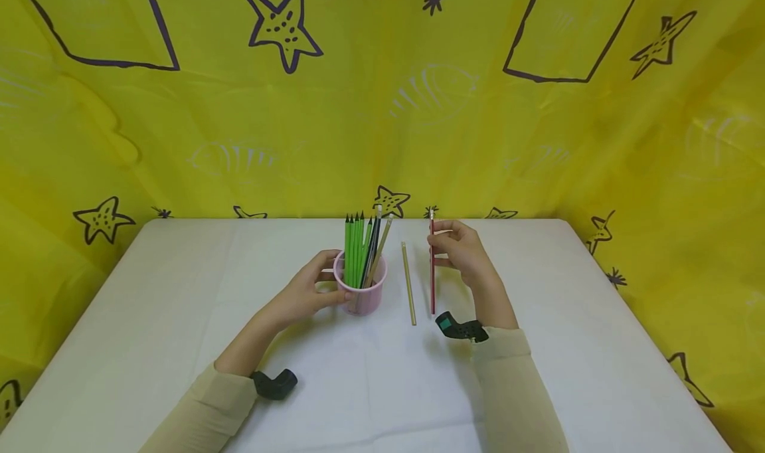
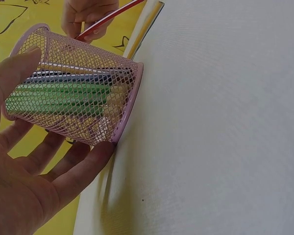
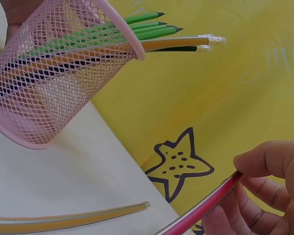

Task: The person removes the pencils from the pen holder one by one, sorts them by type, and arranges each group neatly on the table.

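Note:
My left hand point(image 1: 305, 293) holds the side of a pink mesh pencil cup point(image 1: 367, 301). In the left wrist view its thumb lies on one side of the mesh and the other fingers point(image 2: 81, 169) curve under the opposite side. Inside the cup stand several green pencils point(image 1: 352, 254), dark pencils and a yellow pencil point(image 1: 379, 250) with a white eraser end. To the right, my right hand point(image 1: 460, 250) pinches a red pencil point(image 1: 433, 280) near its upper end, held roughly upright. Between cup and red pencil, a yellow pencil point(image 1: 409, 287) lies on the table.
A white cloth covers the table point(image 1: 335, 386). Behind and at both sides hangs a yellow curtain point(image 1: 358, 141) with star and fish drawings. Each wrist wears a black camera, one by the left cuff point(image 1: 275, 384) and one by the right.

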{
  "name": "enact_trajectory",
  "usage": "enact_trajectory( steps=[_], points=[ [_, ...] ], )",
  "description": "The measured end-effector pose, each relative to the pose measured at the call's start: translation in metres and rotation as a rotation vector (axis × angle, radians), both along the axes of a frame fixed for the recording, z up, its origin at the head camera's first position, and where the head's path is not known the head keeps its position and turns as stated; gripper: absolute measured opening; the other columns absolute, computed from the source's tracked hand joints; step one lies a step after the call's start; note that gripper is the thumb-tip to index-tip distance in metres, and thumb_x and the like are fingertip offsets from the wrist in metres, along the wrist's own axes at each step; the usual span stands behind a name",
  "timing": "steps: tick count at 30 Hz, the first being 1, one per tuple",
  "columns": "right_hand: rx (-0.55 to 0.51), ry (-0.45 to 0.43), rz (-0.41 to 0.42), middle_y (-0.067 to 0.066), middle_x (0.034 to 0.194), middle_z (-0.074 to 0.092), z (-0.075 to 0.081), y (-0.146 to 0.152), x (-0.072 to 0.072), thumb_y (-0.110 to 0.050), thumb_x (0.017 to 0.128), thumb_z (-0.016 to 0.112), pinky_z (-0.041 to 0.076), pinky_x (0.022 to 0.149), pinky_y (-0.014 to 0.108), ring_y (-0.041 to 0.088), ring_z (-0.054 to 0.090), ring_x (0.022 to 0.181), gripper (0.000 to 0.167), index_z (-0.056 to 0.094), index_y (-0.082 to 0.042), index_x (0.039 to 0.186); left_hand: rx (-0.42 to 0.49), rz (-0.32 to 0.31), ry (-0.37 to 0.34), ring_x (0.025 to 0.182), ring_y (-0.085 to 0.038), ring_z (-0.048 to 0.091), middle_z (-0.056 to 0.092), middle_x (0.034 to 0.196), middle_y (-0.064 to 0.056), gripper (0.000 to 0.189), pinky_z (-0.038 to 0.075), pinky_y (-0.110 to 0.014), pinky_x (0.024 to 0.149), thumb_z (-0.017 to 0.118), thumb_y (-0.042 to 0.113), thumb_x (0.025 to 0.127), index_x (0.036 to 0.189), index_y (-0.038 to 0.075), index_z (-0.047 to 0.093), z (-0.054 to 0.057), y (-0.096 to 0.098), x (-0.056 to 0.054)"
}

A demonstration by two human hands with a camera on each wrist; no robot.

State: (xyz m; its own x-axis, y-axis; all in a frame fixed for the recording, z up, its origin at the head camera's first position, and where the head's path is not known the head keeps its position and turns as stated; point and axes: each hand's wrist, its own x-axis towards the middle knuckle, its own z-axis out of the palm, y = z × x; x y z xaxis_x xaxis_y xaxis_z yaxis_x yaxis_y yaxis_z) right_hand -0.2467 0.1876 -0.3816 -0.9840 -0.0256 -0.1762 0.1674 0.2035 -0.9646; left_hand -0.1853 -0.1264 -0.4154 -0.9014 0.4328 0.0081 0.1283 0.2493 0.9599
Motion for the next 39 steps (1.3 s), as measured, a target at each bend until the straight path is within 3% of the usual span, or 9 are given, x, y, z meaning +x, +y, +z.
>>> enact_trajectory(
  steps=[9,17,25,39],
  points=[
    [0.020,-0.018,-0.004,0.003,0.095,0.064,-0.007,0.002,-0.002,-0.012,0.096,0.062,0.061,0.079,0.037,0.016,0.064,0.078,0.032,0.055,-0.003,0.126,-0.006,0.000,-0.008,0.130,-0.036,0.051,0.047,0.146,-0.013,0.072,0.049,-0.052,0.103,0.080,0.019,0.086,0.145,0.019,0.039,0.001,0.001,0.000],
    [0.064,-0.055,-0.004,0.010,0.105,0.066,-0.015,0.002,-0.003,-0.015,0.096,0.063,0.061,0.073,0.030,0.018,0.063,0.083,0.035,0.055,-0.004,0.128,-0.004,-0.004,-0.004,0.130,-0.037,0.051,0.046,0.148,-0.014,0.072,0.048,-0.053,0.103,0.079,0.018,0.086,0.145,0.019,0.039,0.001,0.000,0.001],
    [0.093,-0.068,-0.005,0.008,0.101,0.067,-0.020,0.001,-0.005,-0.015,0.096,0.064,0.061,0.077,0.035,0.017,0.063,0.080,0.035,0.056,-0.003,0.127,0.000,-0.004,-0.006,0.130,-0.037,0.051,0.046,0.147,-0.014,0.072,0.048,-0.053,0.103,0.079,0.018,0.086,0.145,0.019,0.039,0.001,0.000,0.001],
    [0.127,-0.107,0.015,0.008,0.092,0.065,-0.027,-0.001,-0.006,-0.014,0.094,0.067,0.057,0.063,0.025,0.014,0.062,0.072,0.038,0.056,-0.002,0.128,-0.002,-0.002,-0.003,0.130,-0.037,0.051,0.047,0.147,-0.014,0.072,0.048,-0.052,0.103,0.079,0.020,0.086,0.146,0.018,0.038,0.001,0.001,0.001]
  ],
)
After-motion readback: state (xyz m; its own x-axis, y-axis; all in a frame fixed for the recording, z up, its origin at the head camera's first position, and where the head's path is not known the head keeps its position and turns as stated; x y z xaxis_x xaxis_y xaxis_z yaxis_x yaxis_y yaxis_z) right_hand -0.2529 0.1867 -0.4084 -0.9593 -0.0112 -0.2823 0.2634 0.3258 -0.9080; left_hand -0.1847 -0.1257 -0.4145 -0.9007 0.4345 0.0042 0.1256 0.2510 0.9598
